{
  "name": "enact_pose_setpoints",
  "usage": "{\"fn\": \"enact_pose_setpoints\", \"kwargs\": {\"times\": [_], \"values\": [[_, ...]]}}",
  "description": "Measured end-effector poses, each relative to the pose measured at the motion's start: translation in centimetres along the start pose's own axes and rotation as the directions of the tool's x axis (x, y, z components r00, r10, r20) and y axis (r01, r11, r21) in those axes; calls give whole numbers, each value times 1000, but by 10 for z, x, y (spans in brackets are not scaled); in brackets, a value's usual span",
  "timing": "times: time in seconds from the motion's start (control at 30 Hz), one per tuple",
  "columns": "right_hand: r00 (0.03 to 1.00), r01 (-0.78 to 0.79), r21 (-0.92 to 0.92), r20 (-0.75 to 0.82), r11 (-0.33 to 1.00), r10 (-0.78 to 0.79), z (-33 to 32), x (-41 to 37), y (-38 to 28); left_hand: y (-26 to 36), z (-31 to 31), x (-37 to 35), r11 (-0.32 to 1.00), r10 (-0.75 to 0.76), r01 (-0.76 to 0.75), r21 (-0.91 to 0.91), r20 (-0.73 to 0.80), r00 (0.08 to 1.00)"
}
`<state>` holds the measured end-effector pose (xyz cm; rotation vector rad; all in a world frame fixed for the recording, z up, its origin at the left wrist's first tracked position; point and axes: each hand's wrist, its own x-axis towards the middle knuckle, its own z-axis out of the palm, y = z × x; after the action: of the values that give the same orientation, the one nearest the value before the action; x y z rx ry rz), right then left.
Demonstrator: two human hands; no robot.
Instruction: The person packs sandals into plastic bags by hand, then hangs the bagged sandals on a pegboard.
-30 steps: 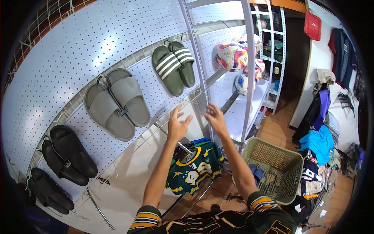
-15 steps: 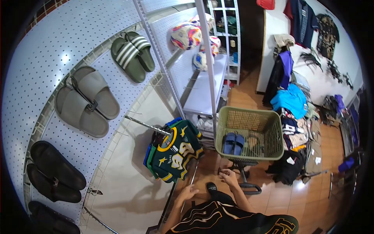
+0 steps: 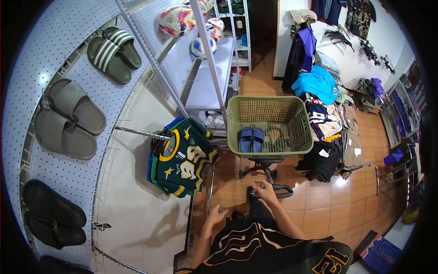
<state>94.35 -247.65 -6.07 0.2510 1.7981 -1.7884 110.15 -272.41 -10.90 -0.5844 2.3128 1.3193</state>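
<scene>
Low in the head view, my left hand [image 3: 216,213] is raised with fingers apart and nothing in it, below the green jerseys [image 3: 186,157] on a rack arm. My right hand [image 3: 264,191] is held in front of the basket cart's handle [image 3: 284,191], its fingers partly curled; whether it holds anything is too small to tell. Beyond it stands a green basket [image 3: 296,148] on a wheeled frame. A pair of blue slides [image 3: 251,139] lies inside, at the basket's left.
Slides, among them a grey pair [image 3: 68,118], hang on the white perforated wall at left. Balls [image 3: 177,21] rest on a metal shelf [image 3: 212,77]. Folded clothes, with a blue shirt [image 3: 317,84] on top, are piled at right. A doorway lies behind.
The view has shifted, so the cart, jerseys and shelves appear farther left and the cart higher. Both hands remain raised in front of the body, and the slides are still in the basket.
</scene>
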Motion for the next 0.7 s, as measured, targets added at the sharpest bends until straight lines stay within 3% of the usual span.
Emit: {"fn": "enact_pose_setpoints", "kwargs": {"times": [0.03,0.07,0.13,0.23,0.4,0.53,0.7], "values": [[1000,4,7,-4,1000,-4,-5,4,-5,25,-4,6,996,94,-94,-1,-40,995],[1000,-2,11,-10,1000,2,-10,9,-9,39,-5,17,996,91,-91,2,-32,995],[995,98,46,-31,994,-97,-20,22,-20,64,-2,42,974,174,-181,-132,-69,982],[997,63,64,-59,996,-59,-40,45,-38,107,3,80,948,242,-255,-191,-93,966],[993,36,130,-112,991,-22,-87,104,-60,181,13,136,941,248,-254,-222,-57,967],[988,17,67,-154,998,-7,-119,169,-81,219,21,199,926,268,-288,-245,-111,957],[982,-115,8,-149,993,115,-142,275,-75,244,22,294,944,267,-288,-161,-141,953]]}}
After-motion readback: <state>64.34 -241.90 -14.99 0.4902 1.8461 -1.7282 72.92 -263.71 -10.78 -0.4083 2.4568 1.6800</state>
